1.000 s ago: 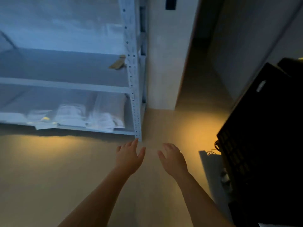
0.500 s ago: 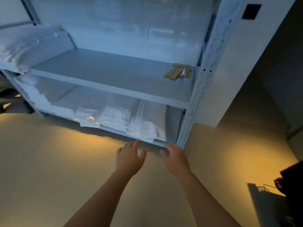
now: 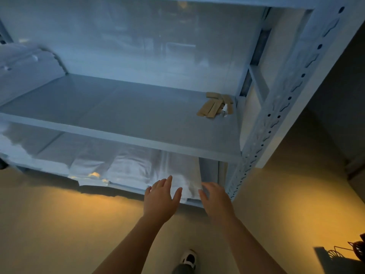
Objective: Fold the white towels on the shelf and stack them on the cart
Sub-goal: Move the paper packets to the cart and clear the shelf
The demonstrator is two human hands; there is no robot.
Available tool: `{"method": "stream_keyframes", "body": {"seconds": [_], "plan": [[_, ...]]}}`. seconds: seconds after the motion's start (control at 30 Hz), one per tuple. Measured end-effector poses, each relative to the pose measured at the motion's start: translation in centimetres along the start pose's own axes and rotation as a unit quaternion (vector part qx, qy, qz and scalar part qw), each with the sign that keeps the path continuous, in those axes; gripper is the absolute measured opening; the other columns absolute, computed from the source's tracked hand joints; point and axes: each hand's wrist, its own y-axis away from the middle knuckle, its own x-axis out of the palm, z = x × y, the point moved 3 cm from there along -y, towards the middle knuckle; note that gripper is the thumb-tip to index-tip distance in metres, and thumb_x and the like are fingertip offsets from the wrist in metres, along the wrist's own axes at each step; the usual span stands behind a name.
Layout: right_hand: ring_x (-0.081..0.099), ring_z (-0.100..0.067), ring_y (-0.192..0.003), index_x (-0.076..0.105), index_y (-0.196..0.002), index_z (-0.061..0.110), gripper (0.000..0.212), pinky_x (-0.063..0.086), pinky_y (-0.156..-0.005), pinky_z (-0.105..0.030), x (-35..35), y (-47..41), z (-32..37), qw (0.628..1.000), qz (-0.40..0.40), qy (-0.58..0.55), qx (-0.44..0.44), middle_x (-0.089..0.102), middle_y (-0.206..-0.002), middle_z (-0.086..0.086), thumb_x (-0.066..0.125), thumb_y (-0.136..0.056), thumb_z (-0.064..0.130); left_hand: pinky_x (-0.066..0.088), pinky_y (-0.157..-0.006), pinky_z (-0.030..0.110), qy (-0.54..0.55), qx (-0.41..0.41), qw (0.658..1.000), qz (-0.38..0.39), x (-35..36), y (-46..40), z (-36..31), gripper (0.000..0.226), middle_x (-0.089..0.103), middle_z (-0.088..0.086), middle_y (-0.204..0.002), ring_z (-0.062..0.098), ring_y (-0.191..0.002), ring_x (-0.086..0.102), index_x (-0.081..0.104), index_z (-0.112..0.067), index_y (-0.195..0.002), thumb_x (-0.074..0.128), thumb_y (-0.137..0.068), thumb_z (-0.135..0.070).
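Both our hands reach, empty, for the rightmost towel pile on the bottom shelf.

Going left to right: our left hand (image 3: 160, 200) is spread flat with fingers straight and thumb out, holding nothing, its fingertips over the front edge of the white towel pile (image 3: 177, 175), though we cannot tell whether they touch it. That pile lies straight ahead of us and just beyond both hands, its long axis running back into the lower shelf (image 3: 49, 171), under the middle shelf board (image 3: 118, 133). Our right hand (image 3: 216, 198) is likewise loose and empty, level with the pile's right edge, just beside the shelf post (image 3: 276, 115). Both hands look about equally near, so we judge a two-handed pull toward us comes next; the cart is out of view.
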Motion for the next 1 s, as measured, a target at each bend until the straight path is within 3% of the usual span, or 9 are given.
{"method": "stream_keyframes", "body": {"seconds": [0.17,0.3,0.4,0.53,0.67,1.0], "plan": [[0.054,-0.025,-0.101,0.061,-0.111,0.007,0.031,0.046,-0.089,-0.037,-0.7,-11.5,-0.4,1.0,-0.006,0.007,0.008,0.059,-0.114,-0.01,0.046,-0.098,0.03,0.026,-0.113,0.042,-0.009,0.012,1.0,-0.003,-0.5,-11.3,-1.0,0.066,0.042,-0.002,-0.148,0.017,-0.136,0.038,0.031,-0.025,-0.147,0.025,-0.094,-0.063],[0.049,-0.028,-0.116,0.057,-0.122,0.007,0.036,0.041,-0.098,-0.037,-2.4,-18.8,-0.3,1.0,-0.007,0.006,0.009,0.054,-0.126,-0.012,0.045,-0.098,0.031,0.025,-0.112,0.041,-0.015,0.028,0.999,-0.007,-1.8,-19.1,-2.4,0.065,0.042,0.0,-0.148,0.019,-0.136,0.037,0.03,-0.024,-0.148,0.026,-0.094,-0.061],[0.05,-0.03,-0.116,0.057,-0.124,0.005,0.037,0.041,-0.099,-0.038,-3.2,-22.9,-0.3,1.0,-0.003,0.007,0.013,0.054,-0.127,-0.014,0.046,-0.098,0.029,0.026,-0.111,0.041,-0.016,0.039,0.999,-0.005,-2.1,-23.4,-3.1,0.065,0.042,0.0,-0.147,0.019,-0.135,0.038,0.029,-0.023,-0.148,0.028,-0.094,-0.06],[0.051,-0.03,-0.112,0.059,-0.118,0.005,0.034,0.042,-0.095,-0.04,-3.2,-26.6,-0.6,0.999,0.007,0.039,0.008,0.056,-0.12,-0.012,0.045,-0.098,0.028,0.024,-0.111,0.04,-0.019,0.054,0.998,0.018,-1.6,-27.9,-3.7,0.066,0.041,0.002,-0.148,0.021,-0.136,0.036,0.027,-0.023,-0.149,0.027,-0.094,-0.06],[0.05,-0.027,-0.116,0.057,-0.123,0.008,0.036,0.041,-0.097,-0.038,-2.8,-29.4,-1.0,0.997,0.012,0.057,0.046,0.053,-0.126,-0.011,0.043,-0.098,0.03,0.019,-0.112,0.039,-0.014,0.077,0.996,0.05,-0.8,-31.6,-4.1,0.068,0.037,0.002,-0.151,0.02,-0.139,0.031,0.023,-0.023,-0.15,0.025,-0.094,-0.061],[0.046,-0.023,-0.123,0.053,-0.13,0.011,0.038,0.036,-0.102,-0.033,-3.2,-35.5,-3.7,0.99,-0.073,0.025,0.118,0.051,-0.133,-0.008,0.044,-0.099,0.03,0.023,-0.112,0.04,-0.049,0.19,0.979,0.057,0.3,-41.6,-6.4,0.069,0.036,0.001,-0.151,0.021,-0.138,0.033,0.023,-0.023,-0.15,0.025,-0.093,-0.061]]}}
